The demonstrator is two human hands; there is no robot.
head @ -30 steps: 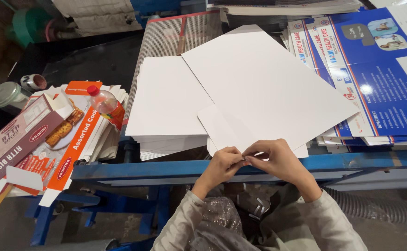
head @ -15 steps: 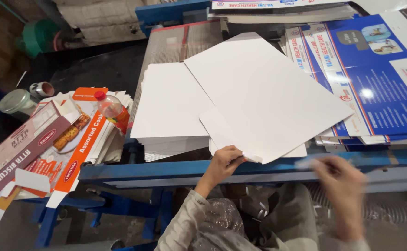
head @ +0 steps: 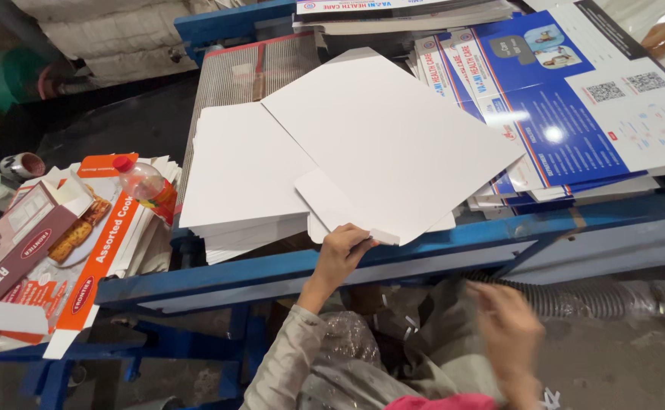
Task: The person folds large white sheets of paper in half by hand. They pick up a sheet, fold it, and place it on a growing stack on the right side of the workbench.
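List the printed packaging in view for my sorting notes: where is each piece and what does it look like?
Blue and white printed sheets: flat stack, upper right of the blue bench.
Orange and white biscuit carton flats: fanned pile, left.
Maroon carton: folded box, far left.
Plain white blanks: centre stack; left hand touches the top sheet's edge.

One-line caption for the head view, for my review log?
Left hand grips the near edge of a white die-cut cardboard sheet on a blue metal workbench; blurred right hand hangs below.
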